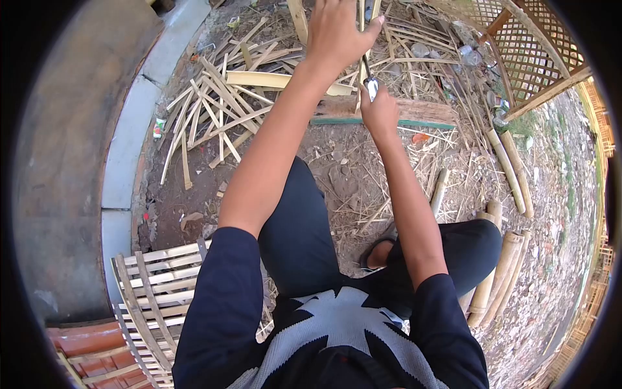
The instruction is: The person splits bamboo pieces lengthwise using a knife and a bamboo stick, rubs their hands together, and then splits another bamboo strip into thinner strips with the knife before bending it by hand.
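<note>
Near the top centre, my left hand (340,32) reaches up beside a thin upright bamboo strip (362,45); its thumb points out to the right, and its other fingers are cut off by the frame edge. Just below and to the right, my right hand (380,111) is closed around the handle of a tool (371,86) with a white part and a narrow dark blade pointing up along the strip. A wooden plank (414,111) with a green lower edge lies on the ground behind my right hand.
Split bamboo strips (217,104) are heaped at the left. Bamboo poles (502,275) lie at the right, near my knee. A slatted bamboo piece (162,279) stands at lower left. A lattice panel (525,52) is at upper right.
</note>
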Motion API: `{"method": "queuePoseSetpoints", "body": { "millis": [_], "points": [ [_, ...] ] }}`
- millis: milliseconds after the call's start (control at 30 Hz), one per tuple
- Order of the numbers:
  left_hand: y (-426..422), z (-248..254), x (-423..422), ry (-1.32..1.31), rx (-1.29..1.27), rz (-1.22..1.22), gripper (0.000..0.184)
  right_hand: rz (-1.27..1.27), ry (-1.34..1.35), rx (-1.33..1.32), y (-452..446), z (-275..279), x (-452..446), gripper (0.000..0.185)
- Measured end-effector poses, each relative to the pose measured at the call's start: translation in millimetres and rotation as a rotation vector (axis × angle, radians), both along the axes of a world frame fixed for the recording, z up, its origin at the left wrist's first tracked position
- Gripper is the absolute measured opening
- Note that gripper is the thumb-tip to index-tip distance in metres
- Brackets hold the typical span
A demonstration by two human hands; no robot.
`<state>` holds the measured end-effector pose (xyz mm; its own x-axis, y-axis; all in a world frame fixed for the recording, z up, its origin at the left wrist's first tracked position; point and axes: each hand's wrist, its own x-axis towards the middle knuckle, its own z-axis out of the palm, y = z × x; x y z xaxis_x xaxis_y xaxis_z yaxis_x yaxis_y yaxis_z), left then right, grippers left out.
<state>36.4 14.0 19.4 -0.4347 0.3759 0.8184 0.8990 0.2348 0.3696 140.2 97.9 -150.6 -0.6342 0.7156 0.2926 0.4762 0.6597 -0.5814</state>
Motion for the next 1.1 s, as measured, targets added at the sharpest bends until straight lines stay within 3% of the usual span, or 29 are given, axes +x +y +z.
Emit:
{"method": "queuePoseSetpoints", "body": {
  "millis": [100, 267, 367, 400, 467, 667, 867, 967, 1033, 1100],
  "points": [
    [-5, 9, -1, 0.028, 0.07, -0.027, 0.066, 0.007, 0.071, 0.002, 16, 11, -4, 0.048],
    [-9, 11, -9, 0.055, 0.2, -0.05, 0.058, -0.008, 0.086, -0.015, 19, 90, 11, 0.05],
    [-3, 4, -18, 0.094, 0.246, -0.034, 0.056, -0.079, 0.001, -0.045, 14, 63, 12, 0.049],
    [-1, 1, -17, 0.07, 0.209, -0.015, 0.055, -0.077, -0.063, -0.031, 22, 16, 4, 0.048],
    [-1, -4, -20, 0.031, 0.134, 0.028, 0.054, -0.073, -0.047, -0.041, 29, -24, 0, 0.048],
    [3, -15, -22, 0.006, 0.06, -0.004, 0.051, 0.011, -0.124, -0.037, 41, 18, -14, 0.05],
    [0, -15, -31, 0.04, 0.116, 0.015, 0.047, 0.066, 0.08, -0.012, 20, 94, -3, 0.05],
    [-2, -17, -31, 0.011, 0.11, 0.037, 0.042, -0.001, -0.044, -0.072, 12, 47, -10, 0.049],
    [-3, -22, -30, -0.001, 0.087, 0.042, 0.041, 0.016, -0.111, 0.007, 21, -50, -14, 0.051],
    [-5, -16, -33, 0.0, 0.052, 0.006, 0.043, -0.02, -0.109, -0.098, 18, -38, -12, 0.051]
  ]
}}
